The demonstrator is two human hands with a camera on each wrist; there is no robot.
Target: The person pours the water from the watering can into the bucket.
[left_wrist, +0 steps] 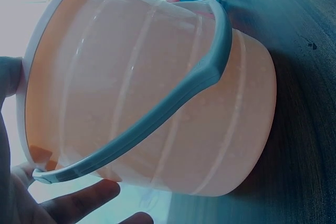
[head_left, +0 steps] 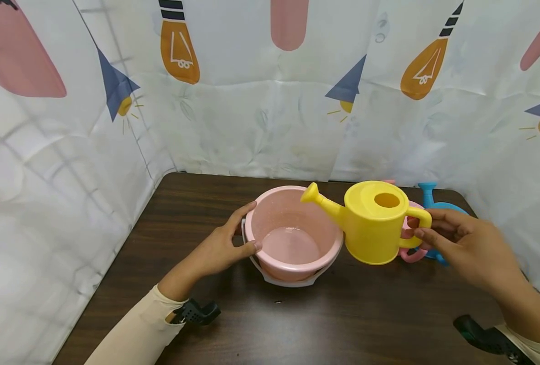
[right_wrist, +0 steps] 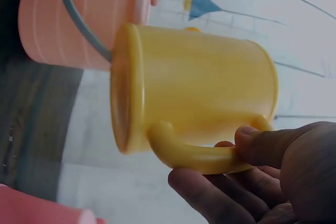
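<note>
A pink bucket (head_left: pixel 288 274) stands upright on the table, its pale handle (left_wrist: pixel 157 121) hanging down along the near side. My left hand (head_left: pixel 220 248) grips the bucket's left rim, thumb over the top edge and fingers around the outside. Above and beside the bucket's right rim, a yellow watering can (head_left: pixel 372 235) is held up off the table, roughly level, its spout pointing left over the bucket. My right hand (head_left: pixel 475 248) pinches the can's handle (right_wrist: pixel 205 158) between thumb and fingers. Some clear liquid or shine shows on the bucket's floor.
Behind the right hand, a pink watering can (head_left: pixel 413 256) and a blue watering can (head_left: pixel 427 195) stand close together, partly hidden. The dark wood table (head_left: pixel 270 324) ends at a patterned curtain (head_left: pixel 261 126) behind and on both sides.
</note>
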